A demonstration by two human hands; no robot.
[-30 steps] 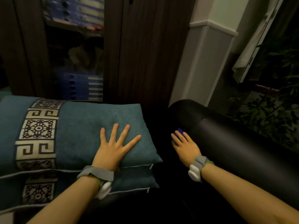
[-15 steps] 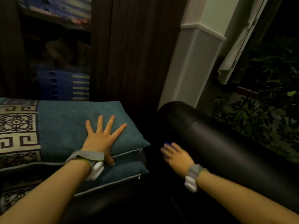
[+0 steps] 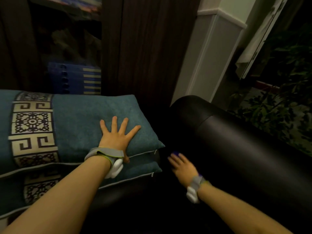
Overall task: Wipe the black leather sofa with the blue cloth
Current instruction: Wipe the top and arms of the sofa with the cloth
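Observation:
The black leather sofa (image 3: 236, 142) runs from its rounded arm at centre to the lower right. My right hand (image 3: 183, 168) lies flat in the dark gap beside that arm, fingers straight, pressing the blue cloth (image 3: 175, 153). Only a small blue edge of the cloth shows past my fingertips. My left hand (image 3: 118, 135) rests with spread fingers on the top teal cushion (image 3: 81, 122), holding it down.
Two stacked teal cushions with a patterned band fill the left; the lower cushion (image 3: 135, 174) sits under the top one. A dark wooden cabinet (image 3: 148, 48) with blue binders (image 3: 76, 78) stands behind. A white pillar (image 3: 212, 53) and leafy plants (image 3: 276, 112) are at right.
My right hand with the cloth has slid toward me along the inner side of the sofa arm. My left hand stays flat on the top cushion.

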